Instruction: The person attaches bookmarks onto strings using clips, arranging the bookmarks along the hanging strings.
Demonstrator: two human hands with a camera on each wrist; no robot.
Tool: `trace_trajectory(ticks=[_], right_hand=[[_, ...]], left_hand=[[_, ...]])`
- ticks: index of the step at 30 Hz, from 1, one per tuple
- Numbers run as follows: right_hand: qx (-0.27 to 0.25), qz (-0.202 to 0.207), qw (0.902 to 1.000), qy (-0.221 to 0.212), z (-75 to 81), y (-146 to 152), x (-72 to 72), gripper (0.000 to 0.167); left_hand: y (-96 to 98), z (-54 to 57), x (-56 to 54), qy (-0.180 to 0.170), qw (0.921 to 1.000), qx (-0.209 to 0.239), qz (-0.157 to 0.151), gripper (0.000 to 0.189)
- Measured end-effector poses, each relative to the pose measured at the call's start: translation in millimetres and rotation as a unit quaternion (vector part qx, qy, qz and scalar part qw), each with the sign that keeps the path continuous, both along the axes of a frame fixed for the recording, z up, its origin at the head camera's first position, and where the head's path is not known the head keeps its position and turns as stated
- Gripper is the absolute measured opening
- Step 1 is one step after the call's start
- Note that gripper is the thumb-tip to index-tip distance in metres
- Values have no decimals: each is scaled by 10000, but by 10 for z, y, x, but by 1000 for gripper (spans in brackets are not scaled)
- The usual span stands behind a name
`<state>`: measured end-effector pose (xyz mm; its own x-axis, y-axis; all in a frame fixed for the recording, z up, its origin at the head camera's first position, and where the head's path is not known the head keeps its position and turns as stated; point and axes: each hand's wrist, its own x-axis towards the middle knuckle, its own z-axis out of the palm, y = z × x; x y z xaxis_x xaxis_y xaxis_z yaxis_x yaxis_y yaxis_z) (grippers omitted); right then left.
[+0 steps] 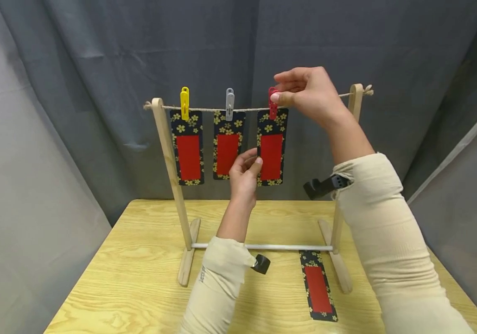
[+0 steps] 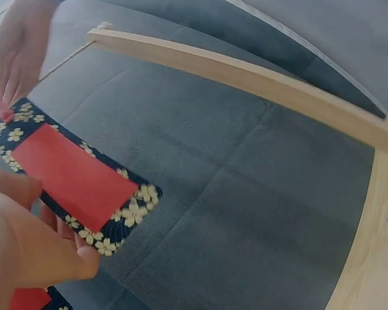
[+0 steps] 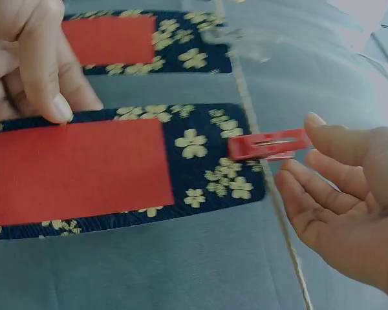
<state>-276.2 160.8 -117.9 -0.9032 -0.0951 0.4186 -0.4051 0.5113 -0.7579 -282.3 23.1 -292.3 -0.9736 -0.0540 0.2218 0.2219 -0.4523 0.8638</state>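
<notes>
A dark blue card with yellow flowers and a red centre (image 1: pixel 271 157) hangs from the rope at the right of the row. A red clothespin (image 1: pixel 273 103) clips its top edge to the rope. My left hand (image 1: pixel 244 174) pinches the card's left edge, thumb in front and fingers behind. With thumb and fingers at its handle end, my right hand (image 1: pixel 311 95) holds the red clothespin; in the right wrist view the thumb (image 3: pixel 330 132) lies against the upper handle. Left of these, a grey clothespin (image 1: pixel 230 104) and a yellow clothespin (image 1: pixel 185 103) each hold a similar card.
The rope (image 1: pixel 209 110) runs between two wooden posts (image 1: pixel 171 171), joined low down by a white rod (image 1: pixel 288 247). Another flowered card (image 1: pixel 318 287) lies on the wooden table (image 1: pixel 109 278) by the right foot. Grey curtains (image 1: pixel 109 116) stand behind.
</notes>
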Motion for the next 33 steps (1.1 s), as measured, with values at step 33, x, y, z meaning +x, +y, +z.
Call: trace_trajectory(ticks=[33], right_hand=[[-2020,495,9773,394,-1305,747,675,38]], left_hand=[[61,-912,712,-1109,9926,-293,-409,30]])
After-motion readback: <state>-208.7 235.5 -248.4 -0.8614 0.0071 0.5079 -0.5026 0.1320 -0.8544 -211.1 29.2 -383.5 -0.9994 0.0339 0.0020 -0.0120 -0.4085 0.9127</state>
